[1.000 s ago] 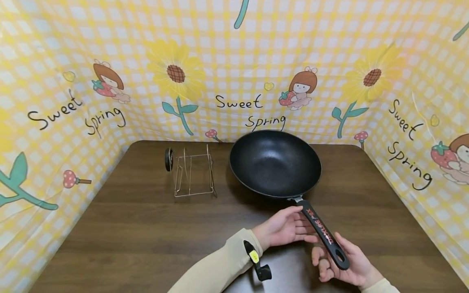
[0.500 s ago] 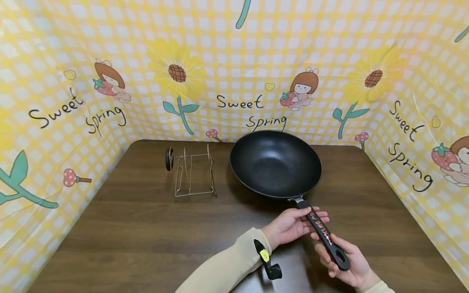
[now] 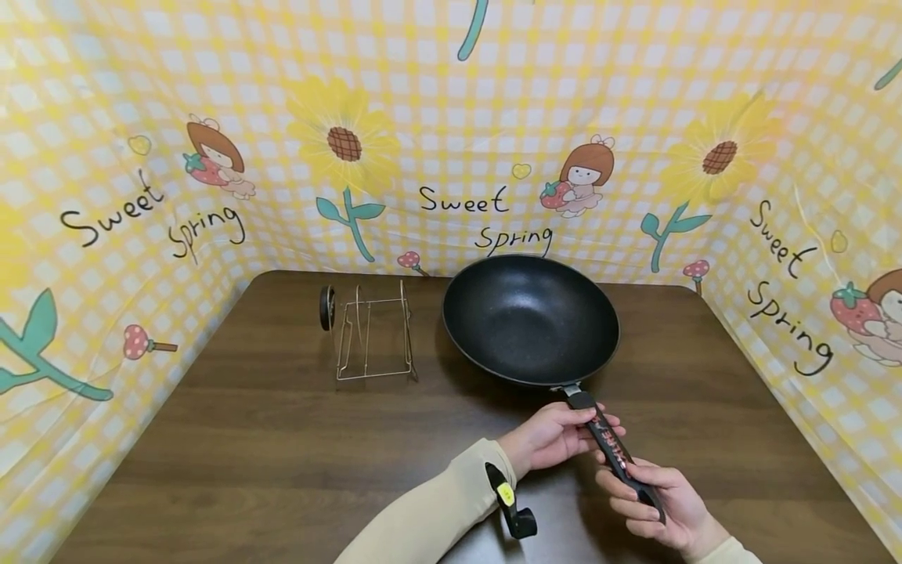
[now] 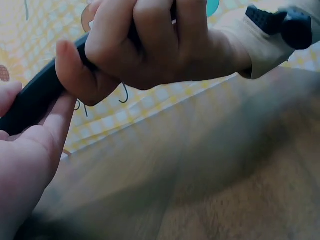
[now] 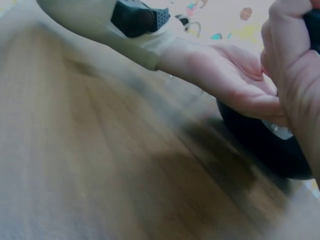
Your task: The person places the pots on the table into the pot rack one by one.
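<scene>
A black wok (image 3: 528, 321) with a long black handle (image 3: 611, 446) lies right of the middle in the head view. Near the pan end, my left hand (image 3: 560, 439) holds the handle, its thumb on top and fingers beneath. My right hand (image 3: 665, 501) grips the handle's far end with curled fingers and covers part of the hanging hole. The left wrist view shows my right hand's curled fingers (image 4: 150, 35) round the handle, with my left hand (image 4: 30, 155) beside them. In the right wrist view, the wok's dark outer side (image 5: 265, 145) shows below my left hand.
A thin wire rack (image 3: 373, 337) with a black round piece (image 3: 327, 308) at its left stands left of the wok. Patterned yellow checked cloth (image 3: 451, 141) walls the brown wooden table (image 3: 268, 462) at the back and both sides.
My left hand has shifted right, and its thumb now lies over the handle. The right hand's fingers have curled more closely round the handle's end. The handle's printed face has turned somewhat.
</scene>
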### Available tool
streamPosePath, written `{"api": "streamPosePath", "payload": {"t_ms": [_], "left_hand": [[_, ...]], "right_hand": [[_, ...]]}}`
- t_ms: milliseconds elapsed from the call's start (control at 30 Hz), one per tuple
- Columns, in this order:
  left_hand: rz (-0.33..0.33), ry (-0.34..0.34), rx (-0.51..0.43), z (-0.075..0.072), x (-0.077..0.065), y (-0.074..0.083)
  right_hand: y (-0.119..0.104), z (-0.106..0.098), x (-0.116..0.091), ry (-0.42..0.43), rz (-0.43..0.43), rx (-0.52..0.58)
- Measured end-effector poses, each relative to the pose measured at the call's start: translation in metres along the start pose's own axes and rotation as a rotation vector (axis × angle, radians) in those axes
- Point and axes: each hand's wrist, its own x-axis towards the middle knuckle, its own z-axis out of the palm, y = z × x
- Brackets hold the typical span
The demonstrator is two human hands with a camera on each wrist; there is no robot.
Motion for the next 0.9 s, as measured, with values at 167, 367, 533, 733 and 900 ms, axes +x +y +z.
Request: {"api": "streamPosePath", "payload": {"t_ms": [167,367,533,733,900], "left_hand": [[0.006,-0.040,0.014,-0.005,-0.005,0.002],[0.031,-0.140,0.024,-0.009,-0.012,0.005],[0.068,-0.225,0.031,-0.009,-0.018,0.011],[0.129,-0.314,0.060,-0.010,-0.023,0.023],[0.173,-0.373,0.064,-0.011,-0.027,0.031]], "right_hand": [[0.007,0.003,0.007,0.017,0.009,0.059],[0.014,0.008,0.017,-0.040,-0.005,0.010],[0.017,0.012,0.026,-0.083,-0.017,-0.057],[0.018,0.017,0.039,-0.101,-0.028,-0.105],[0.019,0.020,0.048,-0.085,0.000,-0.113]]}}
